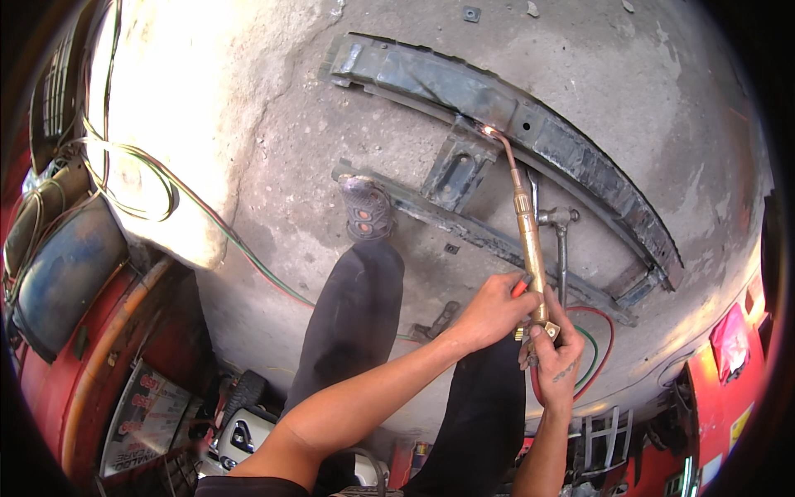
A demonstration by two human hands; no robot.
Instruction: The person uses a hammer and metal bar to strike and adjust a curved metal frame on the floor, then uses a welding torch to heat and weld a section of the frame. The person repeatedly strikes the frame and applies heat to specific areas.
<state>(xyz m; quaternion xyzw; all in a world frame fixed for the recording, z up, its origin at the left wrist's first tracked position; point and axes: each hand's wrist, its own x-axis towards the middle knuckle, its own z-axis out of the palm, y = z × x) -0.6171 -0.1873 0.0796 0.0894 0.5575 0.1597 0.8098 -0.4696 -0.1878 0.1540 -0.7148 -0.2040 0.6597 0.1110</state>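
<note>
You stand over a long, curved steel beam (571, 149) lying on the concrete floor (273, 132), with a brass cutting torch (528, 240) in both hands. Your right hand (553, 356) is wrapped tight around the torch's lower end, thumb up along the body near the valve block. Your left hand (494, 311) closes on the torch just above it, fingers pinched around a small red-orange knob at the side. The torch runs up and away from you; its bent copper tip touches down at the beam's near edge, where a small bright flame spot (489, 130) glows beside a welded bracket (454, 170). A second, thinner steel strip (489, 236) lies parallel to the beam, nearer you, joined to it by that bracket. A metal T-handled wrench (560, 240) rests on the floor just right of the torch. Red and green hoses (598, 348) loop on the floor by your right hand and trail off left across the concrete. Your left shoe (366, 209) is planted against the thinner strip. A dark blue cylinder (66, 273) lies far left.
</note>
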